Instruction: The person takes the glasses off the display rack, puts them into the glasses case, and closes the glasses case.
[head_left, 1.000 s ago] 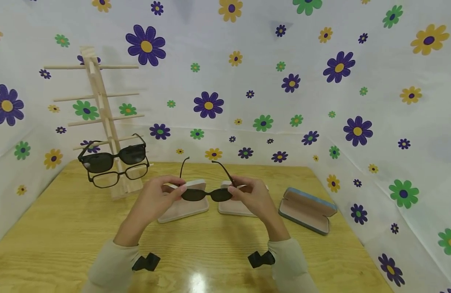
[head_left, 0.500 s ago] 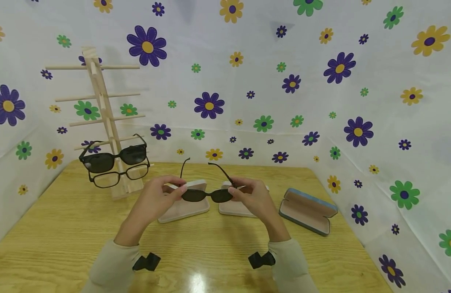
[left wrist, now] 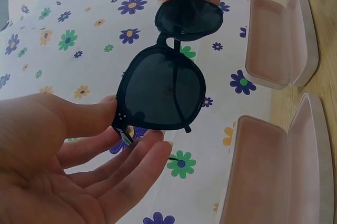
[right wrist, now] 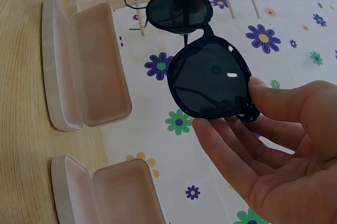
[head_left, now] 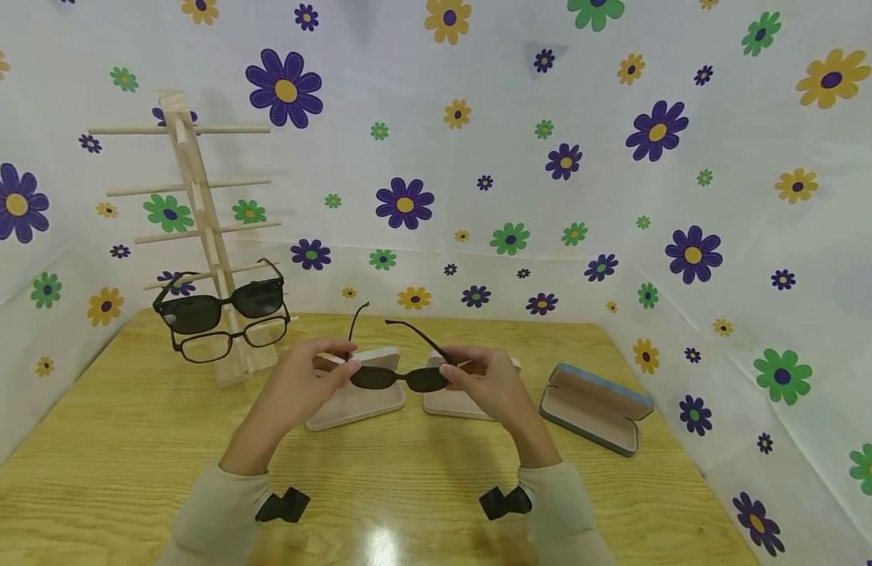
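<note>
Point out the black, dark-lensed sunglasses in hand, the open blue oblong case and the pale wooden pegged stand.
Held black sunglasses (left wrist: 158, 89), left wrist view: nearer lens.
Open blue case (head_left: 593, 412), head view: inner lining.
Pale wooden stand (head_left: 203, 208), head view: upright post.

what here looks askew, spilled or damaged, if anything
Nothing looks spilled or damaged. One thing is uneven: on the held sunglasses, the temple by the right hand slants inward more than the other temple, so they look lopsided; probably just partly folded.

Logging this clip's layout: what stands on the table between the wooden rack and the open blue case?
In the head view, two open pale cases, partly behind the left hand and right hand.
</note>
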The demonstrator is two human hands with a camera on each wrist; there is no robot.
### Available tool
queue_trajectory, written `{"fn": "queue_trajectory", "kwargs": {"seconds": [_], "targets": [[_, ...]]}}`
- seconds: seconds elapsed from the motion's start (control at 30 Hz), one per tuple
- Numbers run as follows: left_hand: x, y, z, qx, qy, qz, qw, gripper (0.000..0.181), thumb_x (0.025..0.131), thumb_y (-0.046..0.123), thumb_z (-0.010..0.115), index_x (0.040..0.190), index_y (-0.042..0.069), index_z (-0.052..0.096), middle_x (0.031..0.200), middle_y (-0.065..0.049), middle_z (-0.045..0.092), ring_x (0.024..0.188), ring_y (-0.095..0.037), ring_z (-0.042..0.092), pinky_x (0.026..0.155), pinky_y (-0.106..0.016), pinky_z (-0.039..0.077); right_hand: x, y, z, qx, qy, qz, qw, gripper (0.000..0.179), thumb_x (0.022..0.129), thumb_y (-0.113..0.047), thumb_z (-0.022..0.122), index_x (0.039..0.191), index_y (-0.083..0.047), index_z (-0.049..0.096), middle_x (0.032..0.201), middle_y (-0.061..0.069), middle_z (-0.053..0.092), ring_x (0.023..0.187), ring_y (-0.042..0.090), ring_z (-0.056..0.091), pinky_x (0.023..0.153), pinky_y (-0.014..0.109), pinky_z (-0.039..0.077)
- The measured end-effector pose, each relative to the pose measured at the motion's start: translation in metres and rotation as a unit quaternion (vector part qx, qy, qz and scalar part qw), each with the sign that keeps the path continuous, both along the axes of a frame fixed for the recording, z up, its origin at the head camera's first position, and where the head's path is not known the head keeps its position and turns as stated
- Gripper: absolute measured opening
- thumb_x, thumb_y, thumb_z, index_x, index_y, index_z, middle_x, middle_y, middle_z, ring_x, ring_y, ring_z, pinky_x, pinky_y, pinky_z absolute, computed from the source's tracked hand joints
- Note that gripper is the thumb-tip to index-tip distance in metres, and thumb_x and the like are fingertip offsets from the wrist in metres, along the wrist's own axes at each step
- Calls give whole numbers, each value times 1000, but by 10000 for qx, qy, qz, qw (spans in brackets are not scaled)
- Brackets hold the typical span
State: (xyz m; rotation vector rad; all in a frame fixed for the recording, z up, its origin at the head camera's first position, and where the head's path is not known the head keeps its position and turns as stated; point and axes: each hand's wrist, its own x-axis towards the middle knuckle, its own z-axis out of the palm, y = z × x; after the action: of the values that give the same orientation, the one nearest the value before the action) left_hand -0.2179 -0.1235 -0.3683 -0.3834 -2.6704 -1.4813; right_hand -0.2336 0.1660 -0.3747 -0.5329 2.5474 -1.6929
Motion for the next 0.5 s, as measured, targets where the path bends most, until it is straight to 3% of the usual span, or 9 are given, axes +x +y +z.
{"fn": "queue_trajectory", "kwargs": {"seconds": [0.23, 0.5], "targets": [[-2, 0, -4, -194, 324, 37, 9993, 34, 101, 17, 67, 132, 3, 68, 118, -15, 74, 110, -30, 69, 94, -48, 59, 0, -1, -1, 144, 104, 24, 9998, 32, 101, -8, 66, 131, 4, 68, 126, 26, 70, 101, 34, 76, 84, 30, 63], [-3, -1, -4, -173, 317, 66, 9993, 34, 101, 16, 68, 132, 2, 68, 119, -15, 73, 110, -30, 69, 93, -48, 59, -2, 0, -4, 322, 396, 152, 9986, 27, 101, -5, 64, 126, 5, 70, 123, 27, 70, 100, 34, 77, 84, 30, 63]]}}
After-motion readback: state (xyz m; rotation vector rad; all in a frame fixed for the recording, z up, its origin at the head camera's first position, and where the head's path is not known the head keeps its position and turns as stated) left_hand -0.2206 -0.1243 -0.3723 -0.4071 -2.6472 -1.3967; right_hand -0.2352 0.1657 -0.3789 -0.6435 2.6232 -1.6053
